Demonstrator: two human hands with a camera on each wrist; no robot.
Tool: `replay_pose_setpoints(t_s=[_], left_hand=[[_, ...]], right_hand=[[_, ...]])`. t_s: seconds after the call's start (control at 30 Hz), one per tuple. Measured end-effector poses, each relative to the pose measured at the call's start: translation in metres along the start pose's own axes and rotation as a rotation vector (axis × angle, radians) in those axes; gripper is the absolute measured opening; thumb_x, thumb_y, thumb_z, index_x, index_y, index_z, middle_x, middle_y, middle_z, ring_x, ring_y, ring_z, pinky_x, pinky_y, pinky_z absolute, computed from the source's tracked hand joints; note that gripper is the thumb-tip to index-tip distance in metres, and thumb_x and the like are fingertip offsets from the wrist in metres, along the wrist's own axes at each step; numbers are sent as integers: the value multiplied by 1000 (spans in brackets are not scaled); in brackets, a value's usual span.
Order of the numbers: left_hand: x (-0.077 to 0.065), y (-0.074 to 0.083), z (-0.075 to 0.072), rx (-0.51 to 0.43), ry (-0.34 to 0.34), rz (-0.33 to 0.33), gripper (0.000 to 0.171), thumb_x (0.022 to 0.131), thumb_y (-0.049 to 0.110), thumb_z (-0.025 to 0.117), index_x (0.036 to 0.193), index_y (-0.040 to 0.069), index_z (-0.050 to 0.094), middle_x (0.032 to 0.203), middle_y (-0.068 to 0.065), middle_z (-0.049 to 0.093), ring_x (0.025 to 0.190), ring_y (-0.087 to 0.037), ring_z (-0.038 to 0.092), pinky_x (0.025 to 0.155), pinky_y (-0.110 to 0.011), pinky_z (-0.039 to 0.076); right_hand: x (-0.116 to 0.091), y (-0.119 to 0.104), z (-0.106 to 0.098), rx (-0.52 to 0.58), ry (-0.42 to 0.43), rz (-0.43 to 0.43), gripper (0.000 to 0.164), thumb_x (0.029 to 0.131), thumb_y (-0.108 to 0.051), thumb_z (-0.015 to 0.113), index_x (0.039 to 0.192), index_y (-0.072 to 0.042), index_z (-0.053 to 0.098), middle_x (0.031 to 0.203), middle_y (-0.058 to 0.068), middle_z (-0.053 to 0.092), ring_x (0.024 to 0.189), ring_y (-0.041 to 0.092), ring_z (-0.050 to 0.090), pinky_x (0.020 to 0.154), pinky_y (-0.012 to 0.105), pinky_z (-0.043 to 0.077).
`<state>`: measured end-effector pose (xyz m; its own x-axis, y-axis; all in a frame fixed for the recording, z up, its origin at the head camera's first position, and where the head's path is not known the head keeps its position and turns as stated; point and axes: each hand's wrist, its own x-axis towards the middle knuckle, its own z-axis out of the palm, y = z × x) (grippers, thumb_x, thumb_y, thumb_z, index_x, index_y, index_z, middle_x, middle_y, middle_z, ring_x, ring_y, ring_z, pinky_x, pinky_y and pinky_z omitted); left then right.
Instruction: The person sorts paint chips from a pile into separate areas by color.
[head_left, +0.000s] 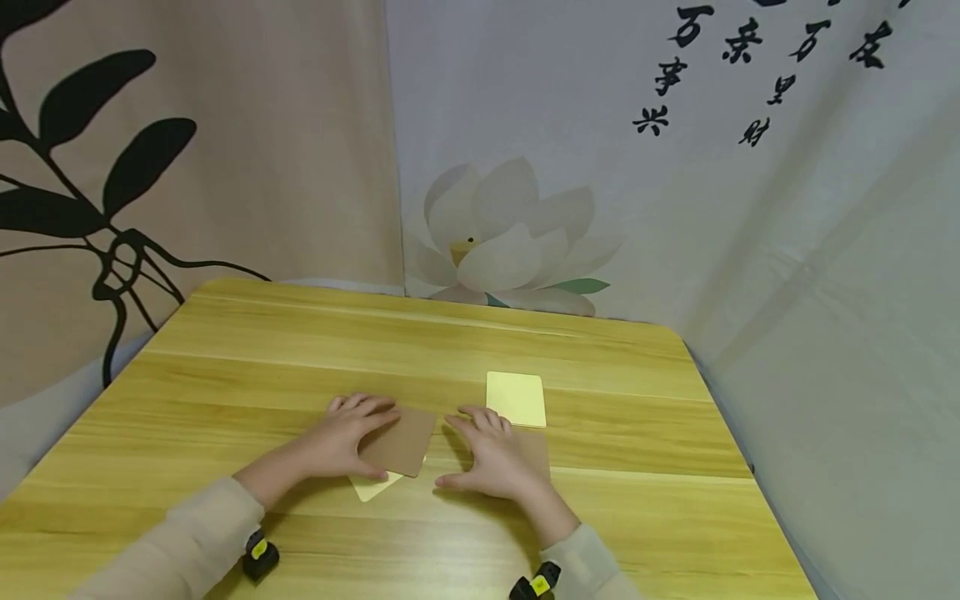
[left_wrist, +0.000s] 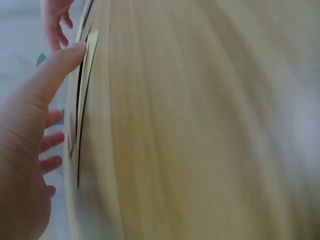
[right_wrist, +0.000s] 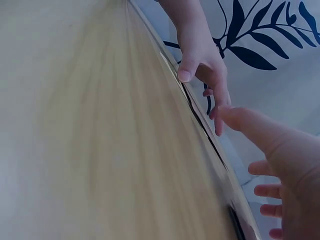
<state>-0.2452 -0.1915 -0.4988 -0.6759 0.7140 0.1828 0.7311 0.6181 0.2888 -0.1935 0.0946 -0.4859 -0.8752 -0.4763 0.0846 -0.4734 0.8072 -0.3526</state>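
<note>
A brown square card (head_left: 405,442) lies on the wooden table, partly over a pale yellow card (head_left: 367,487) whose corner sticks out below it. My left hand (head_left: 345,437) rests at the left side of this brown card, thumb at its lower edge and index finger at its upper part. The left wrist view shows my left thumb (left_wrist: 62,65) touching the card edge. My right hand (head_left: 498,458) is spread, its palm above a second brown card (head_left: 534,450) that it partly hides. No card shows between its thumb and fingers. Just beyond lies another pale yellow square card (head_left: 516,398).
The wooden table (head_left: 637,517) has rounded far corners. Behind it hangs a fabric backdrop (head_left: 525,100) with a lotus print, dark leaves and black characters. Each wrist wears a black device, the left wrist device (head_left: 260,557) and the right wrist device (head_left: 536,583).
</note>
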Motion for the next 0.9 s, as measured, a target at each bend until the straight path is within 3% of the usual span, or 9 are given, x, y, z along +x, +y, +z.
replay_pose_setpoints(t_s=[0.5,0.9], left_hand=[[-3,-19,-10,15,-54,26,99,67,72,68,141,9,48,145,-11,41,128,-30,35,94,-51,27],[-4,-28,-5,-13,-12,62,97,69,73,66,139,7,51,142,-10,45,125,-30,37,90,-49,27]], right_hand=[[19,-14,16,13,-28,30,92,73,-70,66,146,-20,41,147,6,34,133,28,29,104,52,23],[25,-23,21,-27,-18,60,89,75,-67,66,145,-17,43,147,7,35,133,28,29,102,47,25]])
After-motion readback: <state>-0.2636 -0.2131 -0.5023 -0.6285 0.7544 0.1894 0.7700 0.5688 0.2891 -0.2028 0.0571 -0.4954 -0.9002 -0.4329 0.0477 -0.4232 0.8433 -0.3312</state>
